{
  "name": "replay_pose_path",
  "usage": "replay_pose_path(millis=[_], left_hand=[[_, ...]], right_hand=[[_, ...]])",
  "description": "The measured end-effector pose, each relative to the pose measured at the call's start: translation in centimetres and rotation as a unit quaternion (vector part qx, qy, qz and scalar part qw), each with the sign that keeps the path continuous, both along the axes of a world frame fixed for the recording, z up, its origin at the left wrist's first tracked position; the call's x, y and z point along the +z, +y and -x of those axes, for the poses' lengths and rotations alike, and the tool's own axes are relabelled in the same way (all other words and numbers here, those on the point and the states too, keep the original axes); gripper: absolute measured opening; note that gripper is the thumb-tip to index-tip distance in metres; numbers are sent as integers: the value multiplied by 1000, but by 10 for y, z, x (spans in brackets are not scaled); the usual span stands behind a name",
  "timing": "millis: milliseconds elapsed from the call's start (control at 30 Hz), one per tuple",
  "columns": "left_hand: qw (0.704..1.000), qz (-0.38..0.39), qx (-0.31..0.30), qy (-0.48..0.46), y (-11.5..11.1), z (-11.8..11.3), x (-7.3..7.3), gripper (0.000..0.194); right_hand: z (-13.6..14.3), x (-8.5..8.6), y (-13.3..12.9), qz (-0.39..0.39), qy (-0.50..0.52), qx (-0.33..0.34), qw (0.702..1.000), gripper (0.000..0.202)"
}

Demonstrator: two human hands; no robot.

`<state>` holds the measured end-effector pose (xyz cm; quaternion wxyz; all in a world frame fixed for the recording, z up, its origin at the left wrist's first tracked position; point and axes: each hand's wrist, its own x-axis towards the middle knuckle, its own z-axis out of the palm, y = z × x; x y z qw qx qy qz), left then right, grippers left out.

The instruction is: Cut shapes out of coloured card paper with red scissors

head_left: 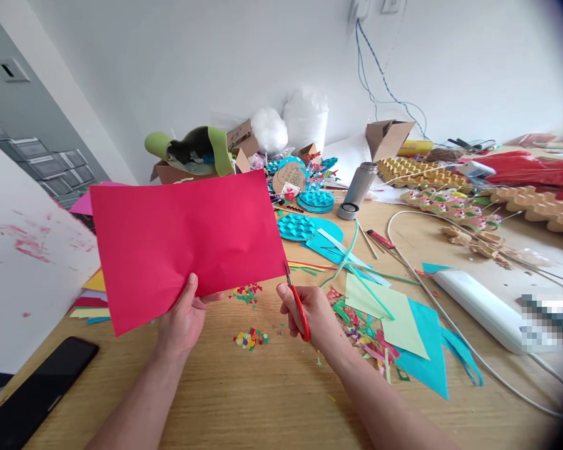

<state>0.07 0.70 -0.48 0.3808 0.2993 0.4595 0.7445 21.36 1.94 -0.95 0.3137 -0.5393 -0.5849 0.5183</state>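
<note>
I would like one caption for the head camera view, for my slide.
The left hand holds red paper; the right hand holds red-handled scissors at the paper's corner.

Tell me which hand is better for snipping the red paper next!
Probably the right hand: it holds scissors at a corner of the red paper; the left hand grips its lower edge.

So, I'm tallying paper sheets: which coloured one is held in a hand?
The large red rectangular paper sheet, held in the left hand, its corner at the red-handled scissors; the pale green sheet and blue sheet lie on the wooden table.
</note>
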Motion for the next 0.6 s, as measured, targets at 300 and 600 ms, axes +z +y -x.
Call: replay_pose_path(millis=[300, 600], left_hand=[[1000, -1, -2, -2, 0, 0, 0, 52], [1000, 14, -14, -1, 0, -3, -1, 58]], right_hand=[[1, 2, -2, 6, 8, -1, 1000, 57], [-2, -6, 2, -7, -2, -13, 1000, 57]])
